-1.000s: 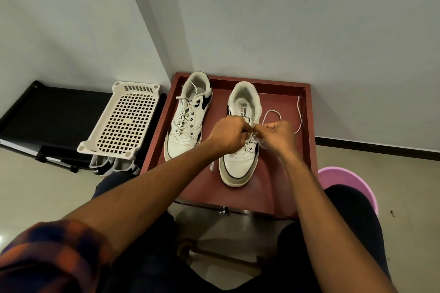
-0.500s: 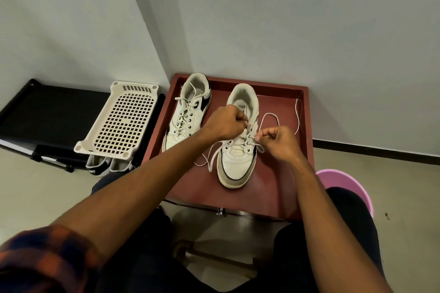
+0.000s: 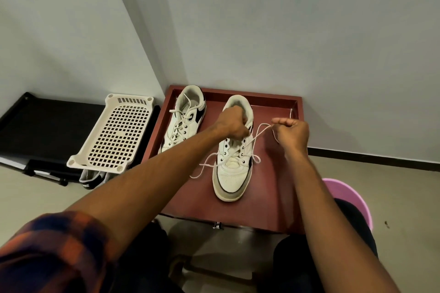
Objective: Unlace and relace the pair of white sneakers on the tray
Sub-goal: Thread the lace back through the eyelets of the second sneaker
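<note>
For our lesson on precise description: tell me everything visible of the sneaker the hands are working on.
White leather-look sneaker with black trim and greyish sole, upright on the reddish tray, toe towards the person. Its upper eyelets are empty; the lace runs through the lower ones. The left hand grips its tongue area; the right hand pinches lace held out to the side; a loose end trails on the tray.

Dark red tray (image 3: 269, 197) bearing two white, black-trimmed sneakers, toes toward its near edge. Near the far-left corner, the left sneaker (image 3: 182, 126), laced, ends loose. Mid-tray, the right sneaker (image 3: 232, 173), upper eyelets empty; lace (image 3: 258, 134) drawn up rightward, other end trailing left.
</note>
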The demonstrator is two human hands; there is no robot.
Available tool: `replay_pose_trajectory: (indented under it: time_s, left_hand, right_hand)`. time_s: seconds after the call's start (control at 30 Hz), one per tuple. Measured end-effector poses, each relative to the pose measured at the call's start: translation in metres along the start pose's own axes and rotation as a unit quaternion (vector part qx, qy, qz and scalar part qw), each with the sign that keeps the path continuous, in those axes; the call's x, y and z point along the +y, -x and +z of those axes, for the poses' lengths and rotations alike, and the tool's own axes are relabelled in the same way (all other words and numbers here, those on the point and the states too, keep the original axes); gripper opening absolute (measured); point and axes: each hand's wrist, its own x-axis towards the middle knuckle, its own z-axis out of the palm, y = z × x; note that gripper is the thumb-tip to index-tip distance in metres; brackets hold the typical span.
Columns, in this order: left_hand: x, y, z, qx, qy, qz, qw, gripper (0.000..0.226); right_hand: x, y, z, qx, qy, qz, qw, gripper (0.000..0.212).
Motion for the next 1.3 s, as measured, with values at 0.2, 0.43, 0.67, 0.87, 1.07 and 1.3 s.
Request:
replay_pose_trajectory:
  time_s: [0.2,0.43,0.67,0.87,1.07,1.3]
  left_hand:
    - [-0.003,-0.001,-0.007,-0.066,0.078,-0.011,0.995,0.021]
    - [-0.004,-0.001,-0.007,-0.072,0.11,-0.011,0.991,0.024]
    - [-0.003,-0.001,-0.007,-0.066,0.094,-0.004,0.993,0.018]
    - [-0.007,-0.005,-0.006,-0.053,0.069,0.002,0.996,0.014]
    - [-0.009,-0.007,-0.004,-0.046,0.064,0.007,0.997,0.016]
    - [-0.009,-0.006,-0.004,-0.049,0.069,0.003,0.996,0.018]
  right_hand:
    - [-0.045,-0.052,-0.008,0.086,0.098,-0.04,0.991,0.027]
    - [-0.018,0.001,0.003,-0.068,0.204,0.009,0.977,0.024]
    - [0.001,0.033,0.021,-0.174,-0.022,0.199,0.964,0.022]
    - [0.009,0.028,0.03,-0.13,-0.126,0.185,0.966,0.015]
    - [-0.036,-0.034,0.009,0.005,-0.042,0.013,0.999,0.039]
    - [-0.021,-0.017,-0.002,-0.124,0.172,0.099,0.972,0.053]
